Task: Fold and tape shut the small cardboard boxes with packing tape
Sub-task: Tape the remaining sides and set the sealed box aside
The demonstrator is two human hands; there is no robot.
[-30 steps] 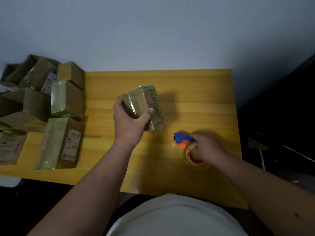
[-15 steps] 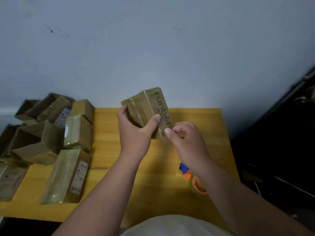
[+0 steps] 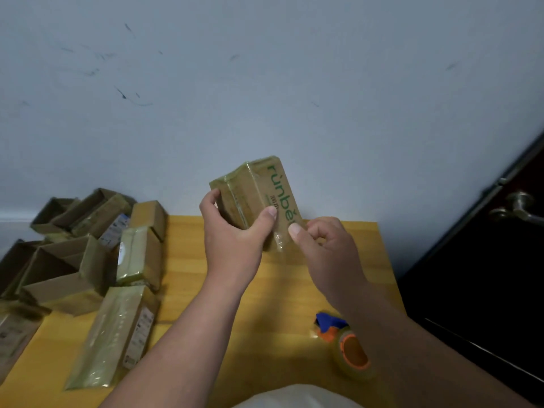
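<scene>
Cardboard box (image 3: 259, 198), small and already glossy with clear tape, is held up at the centre of the frame, above the far edge of the yellow table (image 3: 279, 290), tilted so its green-lettered face turns right. The left hand (image 3: 232, 240) grips it from below, fingers curled round the left side and thumb pressed on the lettered face. The right hand (image 3: 321, 245) is at the box's lower right corner, thumb and curled fingers pinching what looks like a loose end of tape (image 3: 279, 241) hanging there, though the film is too clear to be sure.

The step in hand seems to be smoothing down that last tail. To do it well, the left hand should keep the box steady while the right draws the tail taut and wipes it flat along the face, pressing from the stuck part outward so no wrinkle or bubble forms.

Lower right, the tape dispenser (image 3: 347, 346) lies on the table, untouched. At the left of the frame sit the other boxes (image 3: 117, 275), some taped, some open.
</scene>
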